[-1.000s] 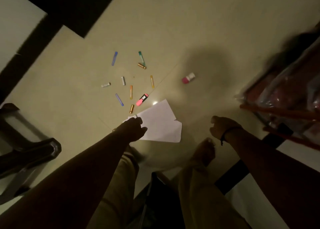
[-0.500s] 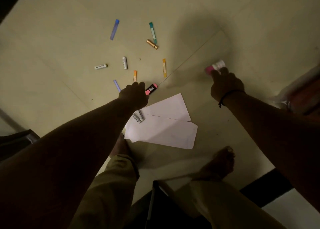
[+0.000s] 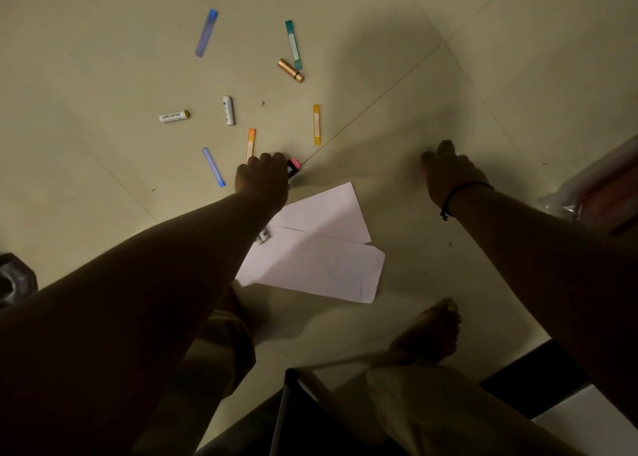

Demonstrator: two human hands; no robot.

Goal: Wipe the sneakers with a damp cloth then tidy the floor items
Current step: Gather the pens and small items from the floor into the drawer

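Where pale tiled floor [image 3: 103, 214] dims, left hand [image 3: 262, 179] grips pink marker [image 3: 294, 166], right hand [image 3: 448, 176] fingers unclear.

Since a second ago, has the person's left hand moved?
Yes. The left hand went from the corner of the white paper sheets forward to the pink-and-black marker, which it now grips.
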